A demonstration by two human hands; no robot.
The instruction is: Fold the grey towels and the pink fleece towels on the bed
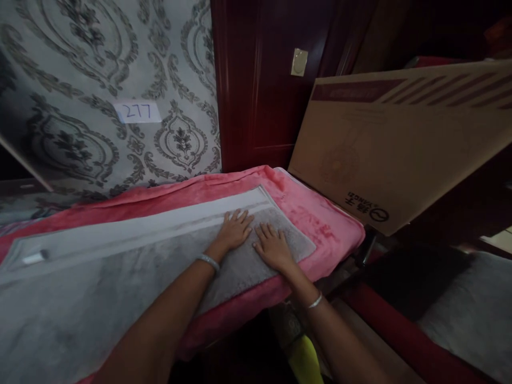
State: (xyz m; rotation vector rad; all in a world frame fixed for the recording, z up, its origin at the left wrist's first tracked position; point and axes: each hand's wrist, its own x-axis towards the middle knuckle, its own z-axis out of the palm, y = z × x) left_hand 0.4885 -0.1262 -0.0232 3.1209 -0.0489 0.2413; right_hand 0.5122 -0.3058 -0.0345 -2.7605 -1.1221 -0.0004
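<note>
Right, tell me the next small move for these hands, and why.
Probably slide the left hand leftward along the gray mat: it and the right hand lie palm-down, close together near the mat's right end, while most of its length stretches left with no hand on it.

Patterned wallpaper and pink blanket suggest a home

Both hands palm-down, fingers spread, on grey plush cloth; left hand beside right hand, near the cloth's right end. Pale band along its far edge; small white object at far left. Pink cover underneath. Cardboard box leaning at right. Paper label, "277", on patterned wall.
</note>
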